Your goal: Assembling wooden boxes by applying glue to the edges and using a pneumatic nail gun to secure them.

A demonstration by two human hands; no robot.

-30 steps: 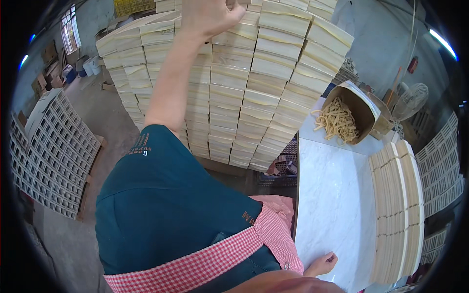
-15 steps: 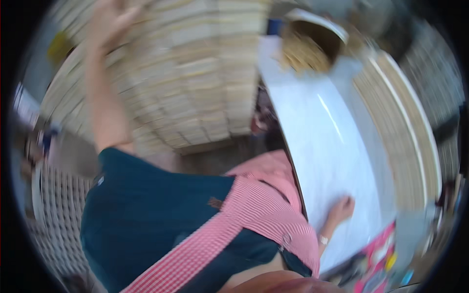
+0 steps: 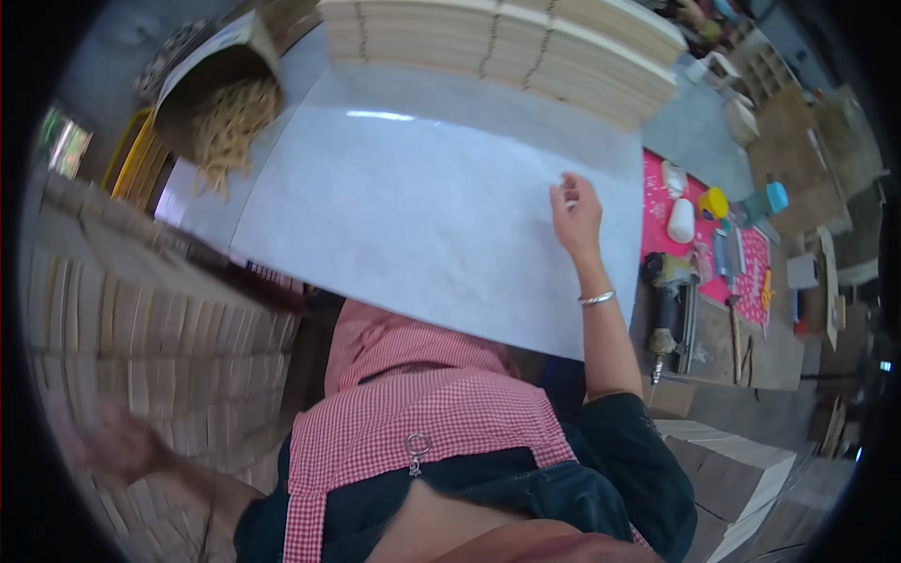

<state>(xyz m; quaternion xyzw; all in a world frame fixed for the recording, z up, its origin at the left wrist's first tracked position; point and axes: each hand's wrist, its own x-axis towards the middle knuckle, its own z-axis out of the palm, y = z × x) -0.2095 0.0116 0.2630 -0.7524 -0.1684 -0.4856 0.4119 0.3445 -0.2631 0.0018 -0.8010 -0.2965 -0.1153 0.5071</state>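
My left hand [image 3: 122, 446] is at the far lower left, beside tall stacks of pale wooden pieces [image 3: 150, 328]. Motion smears its fingers, so what it touches or holds cannot be made out. Over the right part of the white tabletop [image 3: 422, 216] is my right hand [image 3: 575, 218], with a silver bangle on its wrist. Its fingers curl in towards the thumb, and any small thing between them is too small to name. Across the table's far side stands a row of pale wooden boards [image 3: 450, 47] with dark wavy lines on them.
A tilted cardboard box [image 3: 221, 56] spills yellowish strips [image 3: 230, 127] at the table's far left. To the right, a pink cloth [image 3: 657, 202] carries a white bottle [image 3: 680, 220], a yellow-lidded jar [image 3: 713, 203] and a blue-capped bottle [image 3: 770, 199]. A dark power tool [image 3: 666, 300] lies nearer.
My view has swung right: the table is now ahead and the wooden stacks are at my left. My left arm, earlier stretched out over the stacks, now shows at the lower left.
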